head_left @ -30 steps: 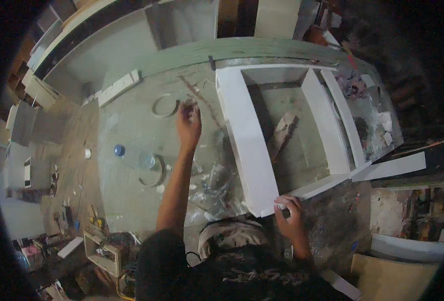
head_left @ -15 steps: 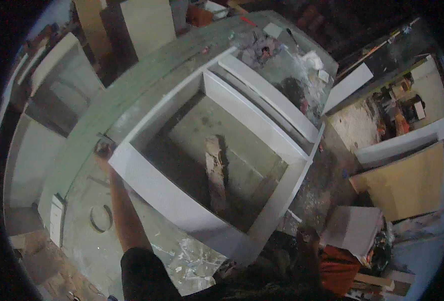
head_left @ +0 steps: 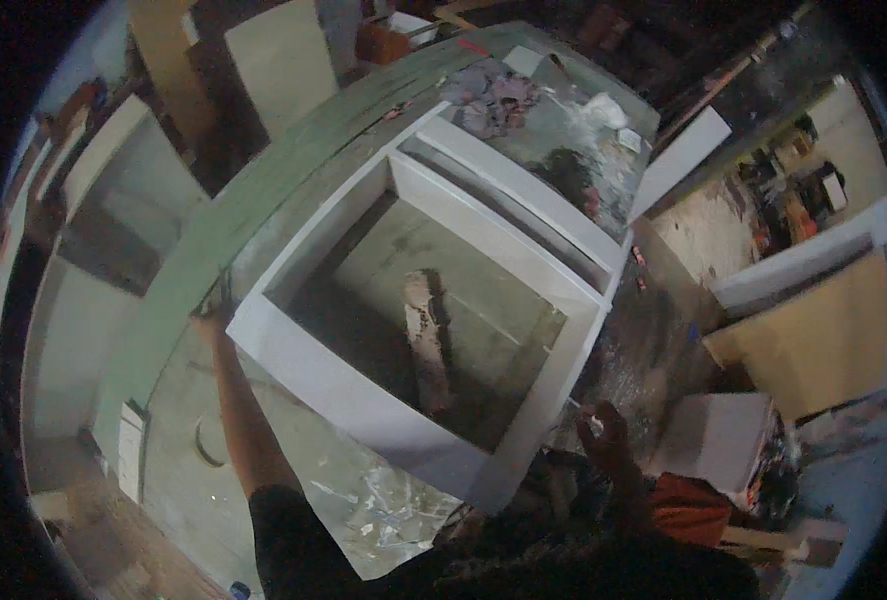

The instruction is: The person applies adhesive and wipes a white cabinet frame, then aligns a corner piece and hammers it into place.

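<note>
The person's left hand point(head_left: 209, 318) is just beside the white frame's point(head_left: 348, 395) left corner; the right hand point(head_left: 608, 435) is near its lower right side. Whether either grips anything cannot be told. The frame lies on a green table point(head_left: 153, 355), around a rough wood piece point(head_left: 425, 335).

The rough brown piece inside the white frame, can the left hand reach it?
Probably yes. The left hand is outside the white frame, so a white side is in the way, but the open top seems to leave room to reach over to the rough brown piece.
</note>
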A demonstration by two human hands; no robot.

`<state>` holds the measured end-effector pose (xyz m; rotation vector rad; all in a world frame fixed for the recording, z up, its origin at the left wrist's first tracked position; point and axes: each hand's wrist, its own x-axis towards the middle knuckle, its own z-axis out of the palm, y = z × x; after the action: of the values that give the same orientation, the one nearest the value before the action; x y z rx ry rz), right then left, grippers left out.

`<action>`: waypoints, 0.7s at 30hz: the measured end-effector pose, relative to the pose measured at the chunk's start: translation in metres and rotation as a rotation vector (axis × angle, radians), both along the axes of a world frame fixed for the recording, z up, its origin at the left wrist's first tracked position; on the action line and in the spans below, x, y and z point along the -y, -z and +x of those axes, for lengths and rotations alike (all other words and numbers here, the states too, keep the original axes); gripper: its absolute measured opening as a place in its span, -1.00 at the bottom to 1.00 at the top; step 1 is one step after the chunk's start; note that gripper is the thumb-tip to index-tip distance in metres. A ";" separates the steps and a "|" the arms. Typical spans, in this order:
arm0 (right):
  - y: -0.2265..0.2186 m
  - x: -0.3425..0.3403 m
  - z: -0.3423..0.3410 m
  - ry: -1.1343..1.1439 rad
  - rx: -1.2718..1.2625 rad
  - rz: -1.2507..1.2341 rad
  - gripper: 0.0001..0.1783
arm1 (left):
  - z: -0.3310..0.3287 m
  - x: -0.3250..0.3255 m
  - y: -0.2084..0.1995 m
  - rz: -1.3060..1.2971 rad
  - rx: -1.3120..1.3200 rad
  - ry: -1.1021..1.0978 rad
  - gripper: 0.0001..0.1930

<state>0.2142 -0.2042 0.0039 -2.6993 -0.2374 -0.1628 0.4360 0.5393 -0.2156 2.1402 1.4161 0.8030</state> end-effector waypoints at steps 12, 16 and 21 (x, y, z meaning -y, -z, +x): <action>-0.028 0.022 0.010 -0.092 -0.106 0.310 -0.76 | -0.086 0.123 -0.212 -0.109 0.577 0.410 -0.32; -0.053 -0.019 0.029 -0.181 0.069 0.507 -0.62 | -0.104 0.263 -0.305 -0.257 0.573 0.937 -0.35; -0.080 -0.023 0.044 -0.074 0.367 0.314 -0.54 | -0.117 0.480 -0.336 0.223 0.153 1.588 -0.37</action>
<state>0.2577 -0.1809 0.0839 -2.3291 -0.3845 -0.6206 0.3189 0.0589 0.1204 2.3777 -0.6315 0.3844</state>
